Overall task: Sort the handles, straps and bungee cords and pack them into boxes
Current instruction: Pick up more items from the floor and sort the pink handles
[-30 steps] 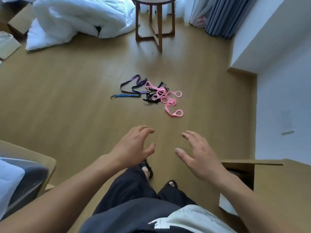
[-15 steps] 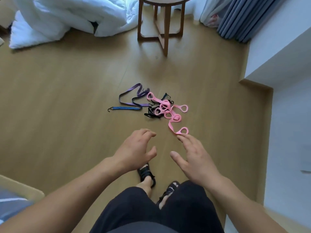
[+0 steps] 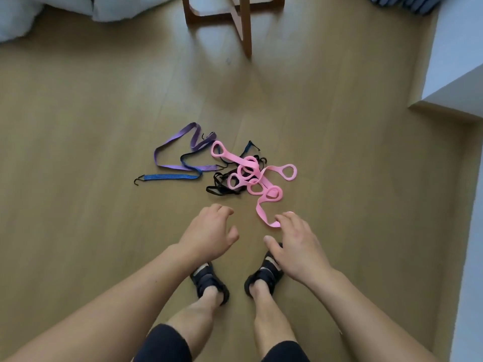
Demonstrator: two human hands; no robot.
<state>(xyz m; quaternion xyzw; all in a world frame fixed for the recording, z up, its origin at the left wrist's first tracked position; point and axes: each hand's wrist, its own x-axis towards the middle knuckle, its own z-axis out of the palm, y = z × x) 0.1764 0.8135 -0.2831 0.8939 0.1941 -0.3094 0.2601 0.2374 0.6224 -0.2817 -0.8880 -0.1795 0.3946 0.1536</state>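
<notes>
Tangling together: pink loop handles (image 3: 251,176), black straps (image 3: 222,190), purple-blue cords (image 3: 170,176); left hand (image 3: 209,235), right hand (image 3: 298,249) grips apart.

Single head cam, wide-angle, tilted steeply down and forward at the floor (image 3: 78,113). Left hand (image 3: 209,235) and right hand (image 3: 298,246) close, lower half; strap pile (image 3: 251,173) mid-frame; table legs (image 3: 245,27) top edge.

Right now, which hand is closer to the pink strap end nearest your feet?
Right. The right hand has its fingertips at that pink strap end; whether they touch it I cannot tell. The left hand hovers apart, off to its left.
</notes>
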